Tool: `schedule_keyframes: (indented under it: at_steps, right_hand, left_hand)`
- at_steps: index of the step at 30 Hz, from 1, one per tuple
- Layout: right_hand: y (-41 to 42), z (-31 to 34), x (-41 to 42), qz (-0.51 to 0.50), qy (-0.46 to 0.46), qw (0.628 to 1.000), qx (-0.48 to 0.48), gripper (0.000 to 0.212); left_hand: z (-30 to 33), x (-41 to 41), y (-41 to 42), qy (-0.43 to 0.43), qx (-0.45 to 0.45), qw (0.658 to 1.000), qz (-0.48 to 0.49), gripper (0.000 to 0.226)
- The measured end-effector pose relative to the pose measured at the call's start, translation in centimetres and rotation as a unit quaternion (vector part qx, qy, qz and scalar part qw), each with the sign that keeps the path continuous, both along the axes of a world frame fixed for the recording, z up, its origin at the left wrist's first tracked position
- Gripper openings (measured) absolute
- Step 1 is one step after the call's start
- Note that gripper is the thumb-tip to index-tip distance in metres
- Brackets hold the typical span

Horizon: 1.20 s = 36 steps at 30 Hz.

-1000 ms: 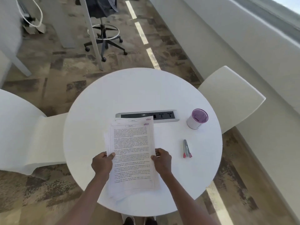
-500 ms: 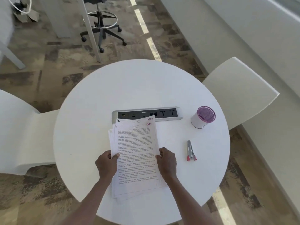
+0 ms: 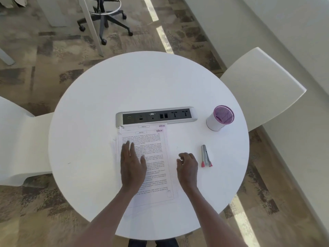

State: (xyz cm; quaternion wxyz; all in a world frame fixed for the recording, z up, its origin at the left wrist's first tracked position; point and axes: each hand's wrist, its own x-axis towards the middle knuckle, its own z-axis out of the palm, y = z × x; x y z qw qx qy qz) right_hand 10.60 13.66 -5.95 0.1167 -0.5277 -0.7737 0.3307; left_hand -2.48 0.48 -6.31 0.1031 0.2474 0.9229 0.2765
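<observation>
A loose stack of printed paper sheets (image 3: 156,148) lies on the round white table (image 3: 89,122), its top edge against the power socket strip (image 3: 156,115). My left hand (image 3: 132,164) lies flat on the left half of the top sheet, fingers straight. My right hand (image 3: 187,166) is over the bare table just right of the stack, fingers loosely curled, holding nothing. A grey stapler with pink ends (image 3: 206,156) lies a short way right of my right hand.
A white pen cup with a purple mesh rim (image 3: 219,118) stands at the table's right. White chairs sit at the left (image 3: 21,139) and at the right (image 3: 261,86). An office chair base (image 3: 106,20) stands on the carpet beyond.
Both hands let go of the stack's sides. The left hand moved onto the top sheet and lies flat; the right hand moved off the paper toward the right.
</observation>
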Motion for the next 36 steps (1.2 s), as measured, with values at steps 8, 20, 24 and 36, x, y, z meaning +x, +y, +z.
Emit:
schedule_keyframes:
  at_steps: [8,20,24,36]
  right_hand:
    - [4.1,-1.5,0.1,-0.011,0.041,0.998,-0.037,0.013]
    - [6.2,-1.7,-2.4,0.113,0.016,0.993,0.012,0.014]
    - [6.4,-1.4,-2.7,0.136,-0.004,0.990,0.028,0.012]
    - [6.8,-0.3,-4.2,0.201,-0.132,0.968,0.073,0.017]
  left_hand:
    - [-4.3,1.2,3.0,-0.001,-0.053,0.988,-0.142,0.057]
    - [-6.0,1.8,2.5,0.057,-0.048,0.989,-0.125,0.054]
    - [-5.9,1.7,2.5,0.061,-0.050,0.989,-0.123,0.054]
    - [-5.9,1.8,2.4,0.072,-0.049,0.989,-0.120,0.053]
